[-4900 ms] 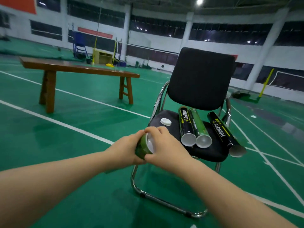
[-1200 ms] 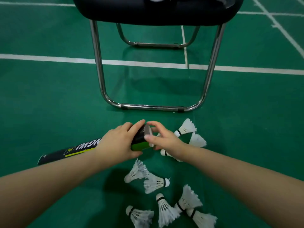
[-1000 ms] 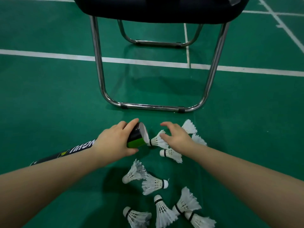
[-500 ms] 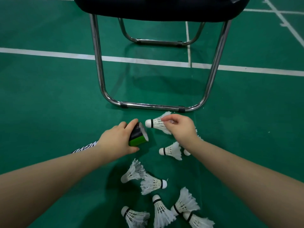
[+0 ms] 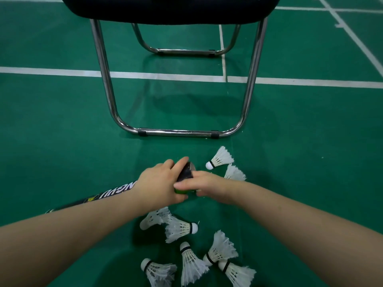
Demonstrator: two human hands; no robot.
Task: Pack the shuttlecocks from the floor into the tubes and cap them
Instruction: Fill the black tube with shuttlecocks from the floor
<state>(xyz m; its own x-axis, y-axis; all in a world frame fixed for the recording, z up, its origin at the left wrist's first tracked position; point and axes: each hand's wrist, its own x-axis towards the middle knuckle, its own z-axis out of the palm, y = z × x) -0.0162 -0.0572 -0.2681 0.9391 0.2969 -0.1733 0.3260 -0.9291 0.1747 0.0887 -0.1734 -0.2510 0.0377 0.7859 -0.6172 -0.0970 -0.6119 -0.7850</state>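
Left hand (image 5: 158, 183) is wrapped round the tube (image 5: 187, 171) near its mouth, fingers closed on it — tube's long axis runs low across the floor (image 5: 62, 121) from lower left, where the printed lettering shows past the forearm, up to the open end at centre, mouth aimed right and a touch up. Right hand (image 5: 204, 184) sits right at that mouth, fingers curled in toward it; can't tell whether there's a shuttlecock under them, the hand hides it. Looks like a loading step, judging by the pose.

Handling-wise: tube's prob. light, stiff cardboard w/ a slick printed skin, so the grip near the rim makes sense — steadies the opening. Shuttles are featherweight and fragile; best pinched at the cork or low on the skirt, cork leading in, never squeezing the feathers.

Plenty left. One shuttlecock (image 5: 220, 160) lies just right of the hands, cork pointing left; another (image 5: 234, 172) beside it. More in a loose cluster near the bottom, e.g. one (image 5: 181, 228) w/ cork to the right. Chair (image 5: 176, 132) stands just beyond, frame on the floor.
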